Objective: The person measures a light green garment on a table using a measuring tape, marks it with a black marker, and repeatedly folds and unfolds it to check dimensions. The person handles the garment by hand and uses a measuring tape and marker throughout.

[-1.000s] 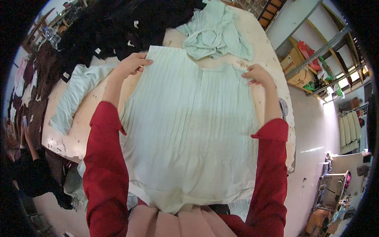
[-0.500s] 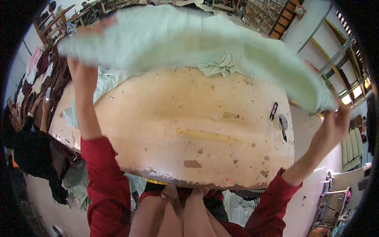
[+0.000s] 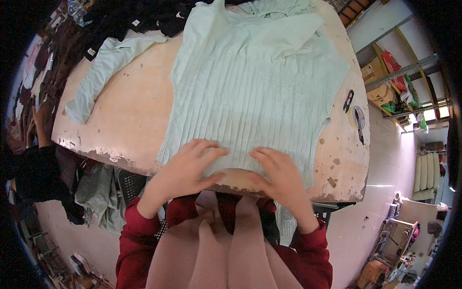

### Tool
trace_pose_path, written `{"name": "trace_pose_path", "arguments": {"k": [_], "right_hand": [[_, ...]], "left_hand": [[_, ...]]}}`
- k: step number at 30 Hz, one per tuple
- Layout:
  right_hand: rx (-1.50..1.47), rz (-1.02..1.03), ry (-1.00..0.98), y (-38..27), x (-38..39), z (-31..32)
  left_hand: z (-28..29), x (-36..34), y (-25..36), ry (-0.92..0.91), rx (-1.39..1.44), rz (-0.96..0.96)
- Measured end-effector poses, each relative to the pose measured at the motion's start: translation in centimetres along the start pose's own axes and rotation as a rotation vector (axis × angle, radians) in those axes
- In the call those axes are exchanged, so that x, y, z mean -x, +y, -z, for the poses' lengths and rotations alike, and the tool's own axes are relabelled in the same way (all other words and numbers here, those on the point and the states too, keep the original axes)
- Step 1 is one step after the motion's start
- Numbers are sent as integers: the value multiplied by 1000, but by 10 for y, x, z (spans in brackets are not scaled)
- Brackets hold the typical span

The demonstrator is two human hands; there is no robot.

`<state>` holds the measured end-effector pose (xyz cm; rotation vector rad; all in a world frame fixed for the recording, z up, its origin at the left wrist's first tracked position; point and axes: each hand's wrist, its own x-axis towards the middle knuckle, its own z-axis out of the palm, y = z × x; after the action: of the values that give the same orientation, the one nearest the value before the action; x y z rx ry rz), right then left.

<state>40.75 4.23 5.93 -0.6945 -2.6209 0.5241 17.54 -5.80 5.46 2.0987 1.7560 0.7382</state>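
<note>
A pale mint garment [image 3: 250, 82] with narrow lengthwise pleats lies spread over the worn wooden table [image 3: 130, 120]. Its upper part is bunched and folded toward the far side. My left hand [image 3: 190, 164] rests at the garment's near edge, fingers spread and nothing in them. My right hand [image 3: 279, 168] lies opposite on the same edge, also with fingers apart. Between the two hands the pleated cloth ends close to the table's front edge. Left of the garment, a sleeve-shaped piece [image 3: 103, 67] of the same mint cloth lies on the tabletop.
Thread snips [image 3: 348, 101] and a tape roll [image 3: 354, 116] with a dark pen-like item lie at the table's right side. Dark clothes [image 3: 130, 17] are heaped along the far left. A co-worker's hand [image 3: 41, 115] is at the left. Metal shelving [image 3: 399, 72] stands at right.
The mint cloth was raised and blurred between my lifted hands; now it lies flat on the table. Both hands have come down and inward to its near edge and let go.
</note>
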Motion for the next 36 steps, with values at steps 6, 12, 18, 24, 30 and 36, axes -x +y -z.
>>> {"name": "trace_pose_path", "arguments": {"k": [6,12,18,24,30,36], "right_hand": [[-99,-120,-238,6,-26,-14],[-134,-179,-389,9,-38,0],[-112,86,-315,14,-17,-1],[-756,-564,83,96,20,67],[17,-1020,408,214,-2,66],[499,-931,284,185,-30,16]], "left_hand": [[0,-18,-6,-96,287,91],[10,-26,-9,-201,313,191],[13,-12,-6,-344,188,69],[63,-6,-76,-164,271,293],[70,-95,-218,230,804,792],[48,-146,-178,279,1450,846]]}}
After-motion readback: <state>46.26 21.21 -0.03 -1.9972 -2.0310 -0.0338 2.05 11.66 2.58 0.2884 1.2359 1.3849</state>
